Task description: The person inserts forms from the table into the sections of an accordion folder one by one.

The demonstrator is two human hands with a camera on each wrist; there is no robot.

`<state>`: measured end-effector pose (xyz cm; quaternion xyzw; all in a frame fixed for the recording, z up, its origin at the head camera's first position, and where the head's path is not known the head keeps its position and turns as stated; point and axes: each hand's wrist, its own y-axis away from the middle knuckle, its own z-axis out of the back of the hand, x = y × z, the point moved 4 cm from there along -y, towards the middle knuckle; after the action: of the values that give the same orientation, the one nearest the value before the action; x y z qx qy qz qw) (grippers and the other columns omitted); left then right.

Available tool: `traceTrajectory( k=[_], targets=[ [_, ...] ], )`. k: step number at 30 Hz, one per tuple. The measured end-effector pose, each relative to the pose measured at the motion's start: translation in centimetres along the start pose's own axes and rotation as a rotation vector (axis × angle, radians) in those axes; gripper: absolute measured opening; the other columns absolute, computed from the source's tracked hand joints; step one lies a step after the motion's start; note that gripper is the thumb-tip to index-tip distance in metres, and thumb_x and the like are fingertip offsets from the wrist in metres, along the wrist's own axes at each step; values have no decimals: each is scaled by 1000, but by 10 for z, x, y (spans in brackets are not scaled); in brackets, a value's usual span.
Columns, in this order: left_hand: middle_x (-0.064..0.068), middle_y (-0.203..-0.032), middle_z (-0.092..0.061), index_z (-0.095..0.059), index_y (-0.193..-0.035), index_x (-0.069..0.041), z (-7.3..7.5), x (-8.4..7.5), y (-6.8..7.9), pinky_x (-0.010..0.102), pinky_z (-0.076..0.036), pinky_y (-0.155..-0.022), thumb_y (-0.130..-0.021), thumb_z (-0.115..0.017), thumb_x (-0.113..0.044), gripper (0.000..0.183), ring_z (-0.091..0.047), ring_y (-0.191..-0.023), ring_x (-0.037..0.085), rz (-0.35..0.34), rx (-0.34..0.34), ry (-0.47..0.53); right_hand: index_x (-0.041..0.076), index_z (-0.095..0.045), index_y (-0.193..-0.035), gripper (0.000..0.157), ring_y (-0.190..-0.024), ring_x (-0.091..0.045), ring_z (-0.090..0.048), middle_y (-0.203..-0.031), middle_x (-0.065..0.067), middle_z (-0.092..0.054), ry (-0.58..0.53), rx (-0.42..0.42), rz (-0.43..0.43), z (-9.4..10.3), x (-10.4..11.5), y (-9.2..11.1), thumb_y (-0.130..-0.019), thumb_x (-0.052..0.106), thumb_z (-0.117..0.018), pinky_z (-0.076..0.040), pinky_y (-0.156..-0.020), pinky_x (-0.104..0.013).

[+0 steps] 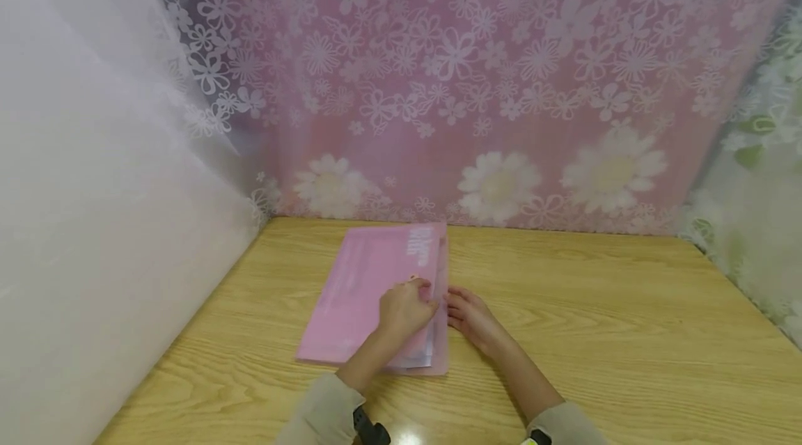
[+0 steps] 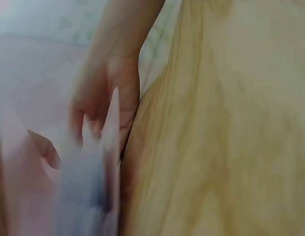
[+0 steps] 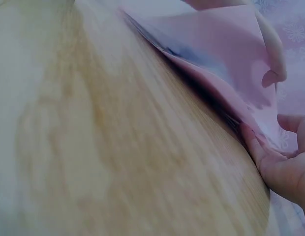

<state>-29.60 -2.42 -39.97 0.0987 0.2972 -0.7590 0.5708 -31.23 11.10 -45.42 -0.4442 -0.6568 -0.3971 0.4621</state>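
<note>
A pink document folder [image 1: 357, 292] lies on the table left of centre, pale print along its upper right part. Its front cover stands slightly raised at the right side, showing pale sheets [image 1: 426, 360] inside and the back cover's edge beyond. My left hand [image 1: 401, 309] is over the front cover and pinches its right edge between thumb and curled fingers. To the right, my right hand [image 1: 474, 323] touches the folder's right edge with extended fingers [image 3: 253, 142]; its thumb stands apart in the right wrist view. The left wrist view is blurred around the pages.
The wood-grain table [image 1: 595, 306] extends to the right of the folder. A pink flowered curtain [image 1: 489, 83] hangs behind it, a white sheet [image 1: 113, 187] borders the left side, and a flowered sheet [image 1: 764, 152] borders the right.
</note>
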Motion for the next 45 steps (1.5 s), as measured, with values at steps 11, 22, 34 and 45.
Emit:
traceTrajectory(
  k=[11,22,34,45],
  targets=[
    [17,-133,-45,-51,-125,4,-46,12,9,45,-27,-101,-82,-57,-11,45,-29,-129,32,-26,97,267,-17,-18,-135,53,-109,-25,-48,-131,-30,-36,-4,43,4,0,0,3,-97,10,-41,-42,-89,-31],
    [17,-139,-39,-48,-129,3,-48,13,12,44,-25,-102,-87,-53,-14,46,-26,-131,31,-66,134,236,-16,-16,-136,55,-110,-24,-47,-132,-28,-35,0,46,-17,0,-1,2,-97,12,-42,-41,-89,-31],
    [17,-139,-37,-45,-130,5,-44,15,5,44,-24,-102,-86,-55,-15,50,-25,-131,31,-91,123,224,-17,-16,-136,58,-117,-33,-42,-135,-32,-30,7,53,11,-3,6,-2,-96,15,-44,-36,-96,-37],
    [19,-140,-36,-41,-133,6,-49,13,10,44,-24,-103,-86,-53,-15,53,-25,-131,31,-96,132,242,-19,-18,-134,56,-120,-38,-39,-135,-35,-30,37,50,26,-2,1,1,-97,16,-42,-37,-95,-38]
  ],
)
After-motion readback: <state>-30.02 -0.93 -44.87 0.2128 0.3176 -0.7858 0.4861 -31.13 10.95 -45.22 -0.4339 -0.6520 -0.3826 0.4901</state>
